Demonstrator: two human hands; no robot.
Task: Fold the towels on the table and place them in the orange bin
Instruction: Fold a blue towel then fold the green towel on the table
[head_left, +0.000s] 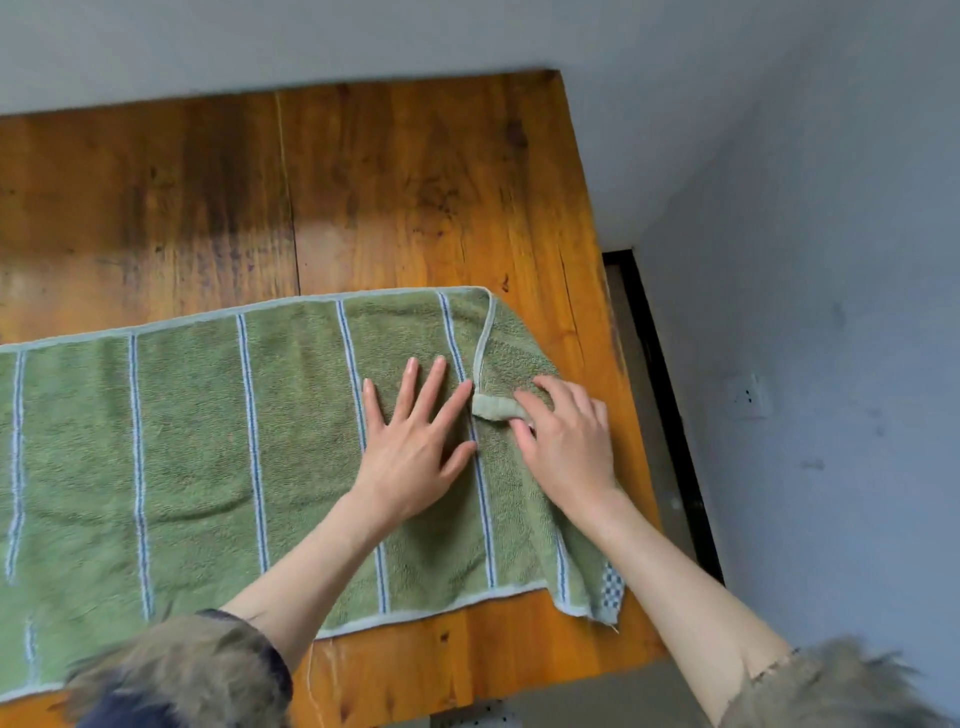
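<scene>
A green towel (208, 441) with thin blue-and-white stripes lies spread flat across the near half of the wooden table (363, 182). Its right end is folded back over itself, with a pale hem running down the fold. My left hand (415, 441) presses flat on the towel, fingers spread, just left of that hem. My right hand (566, 436) lies right beside it, its fingers curled over a small rolled-up bit of the hem (496, 407). The orange bin is not in view.
The table's right edge (613, 364) runs close to my right hand, with a dark gap and grey floor beyond it. A grey wall with a socket (748, 397) stands to the right. Fur-trimmed cuffs show at the bottom.
</scene>
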